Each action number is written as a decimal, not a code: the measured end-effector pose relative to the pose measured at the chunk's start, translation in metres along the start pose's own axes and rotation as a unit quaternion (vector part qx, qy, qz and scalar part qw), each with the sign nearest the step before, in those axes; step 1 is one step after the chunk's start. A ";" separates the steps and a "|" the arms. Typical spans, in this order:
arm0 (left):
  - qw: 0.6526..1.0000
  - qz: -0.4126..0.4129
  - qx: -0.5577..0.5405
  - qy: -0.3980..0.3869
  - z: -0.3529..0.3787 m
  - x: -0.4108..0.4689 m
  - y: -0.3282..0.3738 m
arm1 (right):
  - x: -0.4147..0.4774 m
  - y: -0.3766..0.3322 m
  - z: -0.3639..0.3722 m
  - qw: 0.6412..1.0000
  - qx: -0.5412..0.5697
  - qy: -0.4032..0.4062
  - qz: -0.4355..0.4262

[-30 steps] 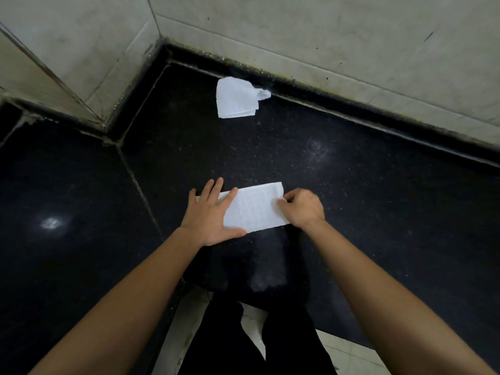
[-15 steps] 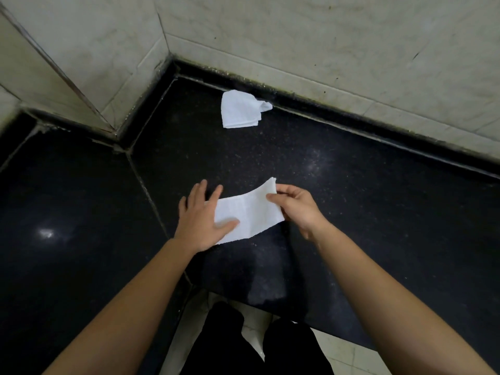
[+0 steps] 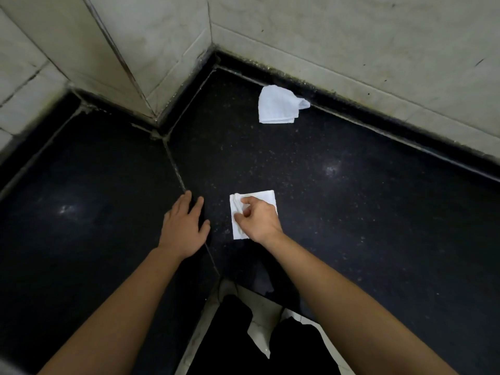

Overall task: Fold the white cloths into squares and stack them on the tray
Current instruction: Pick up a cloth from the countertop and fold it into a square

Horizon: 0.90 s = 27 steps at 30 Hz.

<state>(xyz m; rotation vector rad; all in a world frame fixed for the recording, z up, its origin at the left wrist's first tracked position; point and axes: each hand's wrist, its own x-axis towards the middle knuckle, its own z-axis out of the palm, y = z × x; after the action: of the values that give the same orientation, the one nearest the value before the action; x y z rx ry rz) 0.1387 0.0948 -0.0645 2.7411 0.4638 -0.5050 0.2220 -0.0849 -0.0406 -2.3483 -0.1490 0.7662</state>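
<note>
Head view shows the small white square-folded cloth (image 3: pixel 265 197) lying flat on the black speckled stone counter (image 3: pixel 365 217), close to the near edge, with the right hand (image 3: pixel 259 220) on top of it. The fold looks nearly done, so the step in hand is, I judge, to settle the edges. To do it well, the loose layers at the left edge, which sit slightly bunched, should be drawn level with the layer beneath, then pressed flat from the crease outward so the square keeps crisp corners and will stack evenly.

The right hand comes in from the lower right, knuckles up, fingers curled, and thumb and forefinger appear to pinch those bunched layers at the left edge. The left hand (image 3: pixel 184 226) lies palm down on the counter just beside the cloth, fingers straight and slightly spread, holding nothing and not touching the fabric.

A second white cloth, loosely folded (image 3: pixel 278 108), rests well apart near the pale tiled wall (image 3: pixel 351 36). No tray is in view.
</note>
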 end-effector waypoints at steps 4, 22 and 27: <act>1.000 -0.001 0.001 -0.012 -0.007 -0.001 0.000 | -0.008 0.005 -0.007 0.998 0.058 -0.006 0.000; 0.970 0.185 0.134 -0.083 0.001 0.003 0.043 | 0.000 0.082 -0.046 0.867 -0.453 -0.091 -0.189; 0.974 0.184 0.100 -0.091 0.008 0.005 0.038 | 0.005 0.087 -0.044 0.870 -0.445 -0.110 -0.180</act>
<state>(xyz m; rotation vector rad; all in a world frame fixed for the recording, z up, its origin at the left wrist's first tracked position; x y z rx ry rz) 0.1545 0.0587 -0.0637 2.8372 -0.1475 -0.7255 0.2427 -0.1758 -0.0702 -2.9028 -1.2388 0.8824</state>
